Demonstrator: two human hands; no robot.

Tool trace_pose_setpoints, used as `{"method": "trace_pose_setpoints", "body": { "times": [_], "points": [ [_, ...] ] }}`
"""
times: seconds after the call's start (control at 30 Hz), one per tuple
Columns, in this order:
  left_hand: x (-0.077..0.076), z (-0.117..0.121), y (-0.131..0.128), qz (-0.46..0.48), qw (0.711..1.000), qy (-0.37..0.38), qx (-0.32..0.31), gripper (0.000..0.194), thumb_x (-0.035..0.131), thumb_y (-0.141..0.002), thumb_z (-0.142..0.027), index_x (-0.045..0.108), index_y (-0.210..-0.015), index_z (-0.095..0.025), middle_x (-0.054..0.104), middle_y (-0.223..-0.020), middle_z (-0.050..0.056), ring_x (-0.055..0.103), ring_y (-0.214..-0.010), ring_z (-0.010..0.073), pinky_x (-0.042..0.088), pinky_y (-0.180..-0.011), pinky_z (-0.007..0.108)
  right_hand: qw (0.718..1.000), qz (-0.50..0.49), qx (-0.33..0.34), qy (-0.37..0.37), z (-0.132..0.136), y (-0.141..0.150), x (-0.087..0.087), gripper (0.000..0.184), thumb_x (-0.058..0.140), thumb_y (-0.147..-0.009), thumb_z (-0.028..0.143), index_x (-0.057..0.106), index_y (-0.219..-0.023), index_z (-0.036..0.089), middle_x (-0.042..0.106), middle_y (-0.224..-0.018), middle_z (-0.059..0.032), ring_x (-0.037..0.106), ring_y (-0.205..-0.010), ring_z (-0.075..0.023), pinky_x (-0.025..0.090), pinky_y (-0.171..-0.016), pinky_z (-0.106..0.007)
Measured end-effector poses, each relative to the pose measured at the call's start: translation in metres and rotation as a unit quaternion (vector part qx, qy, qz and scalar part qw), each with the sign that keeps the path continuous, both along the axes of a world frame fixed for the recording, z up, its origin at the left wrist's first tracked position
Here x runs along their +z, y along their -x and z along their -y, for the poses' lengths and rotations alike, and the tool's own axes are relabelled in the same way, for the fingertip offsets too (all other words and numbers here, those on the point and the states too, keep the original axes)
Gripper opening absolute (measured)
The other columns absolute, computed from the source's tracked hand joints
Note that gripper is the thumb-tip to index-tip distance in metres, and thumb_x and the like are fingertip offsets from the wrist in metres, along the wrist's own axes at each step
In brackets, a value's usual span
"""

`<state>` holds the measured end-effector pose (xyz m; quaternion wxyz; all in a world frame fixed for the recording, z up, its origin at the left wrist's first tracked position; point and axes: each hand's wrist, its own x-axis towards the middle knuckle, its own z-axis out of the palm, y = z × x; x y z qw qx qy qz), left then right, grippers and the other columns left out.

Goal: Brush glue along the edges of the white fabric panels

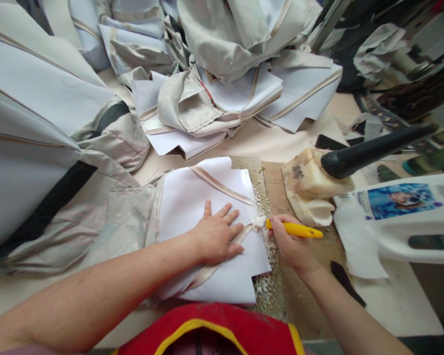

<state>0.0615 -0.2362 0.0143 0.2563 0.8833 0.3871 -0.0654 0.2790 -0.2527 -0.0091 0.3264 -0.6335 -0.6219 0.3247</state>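
My left hand [220, 234] lies flat with fingers spread on a white leather-like panel [214, 185] crossed by beige tape strips [222, 185]. A brush with a yellow handle [298, 230] is gripped in my right hand [292, 246]. Its white-coated bristles [259, 223] touch the panel's right edge, by the end of one strip. Under that edge lies a board [262, 187] crusted with dried residue. On the left the panel joins grey lining fabric [129, 217].
Similar white and grey pieces [222, 108] are heaped at the back, and a large white piece [33, 98] stands at left. A crusted cut-open container [307, 182] holds a black handle [377, 150]. Beside it lies a white plastic jug [399, 231] with a blue label. A dark strip [348, 283] sits below.
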Motion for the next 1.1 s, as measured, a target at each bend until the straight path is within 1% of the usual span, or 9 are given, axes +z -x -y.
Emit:
{"method": "trace_pose_setpoints", "body": {
  "times": [0.1,0.17,0.43,0.5,0.57,0.7,0.8,0.97,1.1],
  "points": [
    [-0.001,0.000,0.000,-0.002,1.000,-0.003,-0.002,0.052,0.042,-0.085,-0.055,0.044,-0.129,-0.028,0.033,-0.144,0.012,0.017,-0.134,0.0342,0.010,-0.094,0.074,0.999,0.002,-0.033,-0.024,-0.004,0.003,-0.005,0.029,0.046,-0.088,0.038,0.054,-0.068,0.019,0.057,-0.061,0.0000,0.054,-0.059,-0.0150,0.042,-0.059,-0.027],
    [-0.002,0.000,0.000,-0.003,1.000,-0.001,0.000,0.052,0.042,-0.085,-0.055,0.045,-0.129,-0.027,0.032,-0.144,0.012,0.017,-0.135,0.0343,0.008,-0.095,0.073,1.000,0.006,-0.023,0.001,0.003,0.002,-0.004,0.030,0.045,-0.088,0.038,0.054,-0.067,0.020,0.056,-0.059,0.0006,0.053,-0.057,-0.0146,0.040,-0.057,-0.027],
    [-0.007,0.000,0.000,-0.004,1.000,-0.005,-0.005,0.052,0.041,-0.085,-0.055,0.046,-0.129,-0.027,0.032,-0.144,0.012,0.017,-0.134,0.0345,0.008,-0.095,0.074,0.994,0.062,0.013,0.090,0.084,-0.014,0.006,0.032,0.044,-0.089,0.038,0.054,-0.064,0.020,0.055,-0.057,0.0016,0.053,-0.055,-0.0146,0.038,-0.057,-0.027],
    [-0.007,0.001,-0.001,-0.004,1.000,-0.008,-0.006,0.052,0.041,-0.085,-0.055,0.046,-0.128,-0.027,0.032,-0.144,0.012,0.018,-0.134,0.0348,0.008,-0.094,0.075,0.992,0.060,0.015,0.109,0.096,-0.018,0.009,0.031,0.044,-0.088,0.038,0.055,-0.066,0.020,0.055,-0.057,0.0016,0.054,-0.056,-0.0146,0.039,-0.057,-0.027],
    [-0.006,0.001,-0.001,-0.005,1.000,-0.010,-0.007,0.052,0.041,-0.085,-0.055,0.045,-0.128,-0.028,0.032,-0.144,0.011,0.018,-0.135,0.0344,0.008,-0.094,0.075,0.992,0.056,0.005,0.113,0.097,-0.020,0.013,0.031,0.045,-0.088,0.037,0.056,-0.065,0.020,0.056,-0.057,0.0017,0.054,-0.055,-0.0143,0.039,-0.056,-0.026],
    [-0.006,-0.001,-0.001,-0.014,1.000,-0.010,-0.009,0.052,0.040,-0.085,-0.055,0.045,-0.129,-0.028,0.032,-0.145,0.011,0.017,-0.135,0.0337,0.007,-0.096,0.072,0.997,0.043,-0.037,0.059,0.074,-0.016,0.017,0.029,0.045,-0.089,0.035,0.057,-0.067,0.020,0.058,-0.061,0.0009,0.055,-0.060,-0.0143,0.041,-0.059,-0.025],
    [-0.006,-0.001,-0.002,-0.017,1.000,-0.008,-0.008,0.053,0.039,-0.085,-0.056,0.044,-0.130,-0.027,0.031,-0.145,0.011,0.016,-0.135,0.0337,0.006,-0.096,0.072,0.998,0.045,-0.006,0.036,0.066,-0.011,0.014,0.027,0.044,-0.089,0.033,0.057,-0.068,0.020,0.059,-0.062,0.0007,0.056,-0.060,-0.0140,0.041,-0.059,-0.025],
    [-0.004,-0.001,-0.004,-0.017,1.000,0.003,-0.018,0.053,0.039,-0.086,-0.055,0.044,-0.130,-0.026,0.031,-0.145,0.012,0.018,-0.134,0.0344,0.008,-0.095,0.073,0.994,0.091,0.047,0.037,0.098,-0.014,0.009,0.030,0.043,-0.089,0.031,0.055,-0.064,0.020,0.057,-0.057,0.0010,0.055,-0.054,-0.0135,0.041,-0.054,-0.024],
    [0.007,-0.020,0.011,-0.021,0.998,-0.041,-0.032,0.045,0.041,-0.087,-0.050,0.051,-0.122,-0.023,0.034,-0.144,0.011,0.019,-0.135,0.0301,0.015,-0.102,0.063,0.990,0.110,0.054,0.070,0.117,-0.022,0.020,0.036,0.041,-0.089,0.037,0.057,-0.062,0.022,0.059,-0.057,0.0000,0.057,-0.053,-0.0149,0.044,-0.052,-0.024]
  ]
}}
